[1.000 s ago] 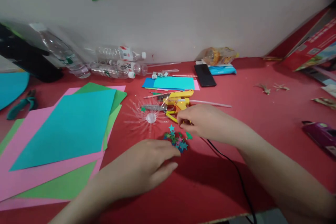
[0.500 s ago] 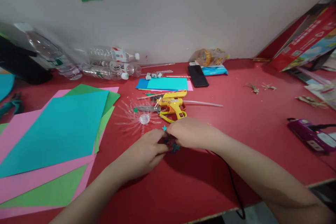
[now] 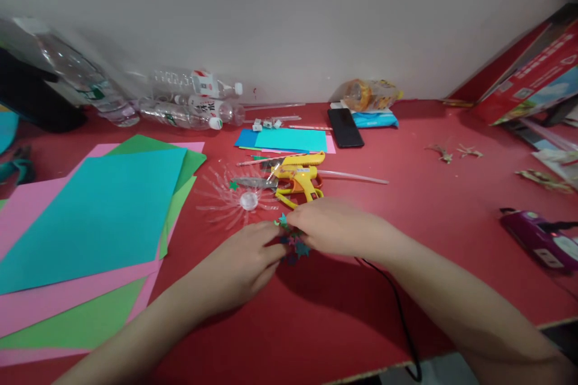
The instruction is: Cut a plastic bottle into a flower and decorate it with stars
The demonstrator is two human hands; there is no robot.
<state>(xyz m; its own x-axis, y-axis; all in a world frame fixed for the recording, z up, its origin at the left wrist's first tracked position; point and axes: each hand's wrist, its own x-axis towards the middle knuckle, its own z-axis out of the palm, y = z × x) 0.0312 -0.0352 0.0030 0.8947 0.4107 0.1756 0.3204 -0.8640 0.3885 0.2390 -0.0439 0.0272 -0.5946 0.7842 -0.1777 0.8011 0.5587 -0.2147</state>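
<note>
Small paper stars (image 3: 301,248) in blue, green and pink are clustered low over the red table, between my two hands. My left hand (image 3: 246,255) comes in from the left, its thumb and fingers bent around the near side of the cluster. My right hand (image 3: 332,227) is curled over the opposite side, fingertips tucked down among the stars and partly hidden. Just beyond lie a yellow glue gun (image 3: 300,175) and scissors with yellow handles (image 3: 286,197). A cut clear bottle top (image 3: 248,201) with splayed strips rests left of them, a green star (image 3: 233,185) beside it.
Coloured paper sheets (image 3: 99,210) cover the left side. Plastic bottles (image 3: 180,114) lie along the wall. A black phone (image 3: 345,128) and a blue packet (image 3: 374,120) are at the back. A purple power strip (image 3: 539,239) stands right; a black cable (image 3: 397,295) runs off the front edge.
My left hand has drawn back slightly to the left, so more of the stars show between the hands. My right hand stays nearly in place. The view has shifted a little.
</note>
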